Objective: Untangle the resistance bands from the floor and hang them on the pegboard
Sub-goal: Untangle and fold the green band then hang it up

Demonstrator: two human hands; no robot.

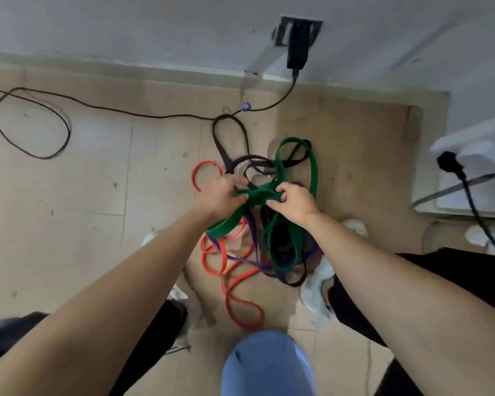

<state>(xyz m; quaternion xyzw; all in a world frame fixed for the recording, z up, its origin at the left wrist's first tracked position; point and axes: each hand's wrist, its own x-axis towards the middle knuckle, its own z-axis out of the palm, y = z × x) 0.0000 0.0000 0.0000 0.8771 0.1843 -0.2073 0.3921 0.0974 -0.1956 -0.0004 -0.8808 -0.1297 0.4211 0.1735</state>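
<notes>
between the hands: a short twisted stretch of the green band (257, 195) is held up off the floor (97, 195), pulled fairly straight from one grip to the other.
left hand (222, 195): fingers curled, thumb and fingertips pinching the green band at the left end of that stretch.
right hand (296, 202): curled the same way, pinching the right end of the stretch; nothing else is in either grip.
pile: right under and just beyond the hands, on the floor; the green band crosses the purple band (252, 232), the black band (255, 158) and the orange band (229, 295).
handling: judged as flat rubber loops, light, soft and stretchy, grippy rather than slick; likely to drag on each other and spring back if yanked, but not fragile.
where to hold: best on a flat run close to a crossing, as the hands do now, so one loop can be fed through another rather than stretched.
axis, held part: runs across, hand to hand, with a twist in the middle.
axis, green loops: long way runs away from the person; one loop reaches beyond the right hand, another hangs back below it toward the white shoe (317, 292).
axis, orange: a long narrow loop trailing back below the left hand, with a small arc beyond it.
progress: judged early; no band looks free yet.
pegboard: not in view.
</notes>
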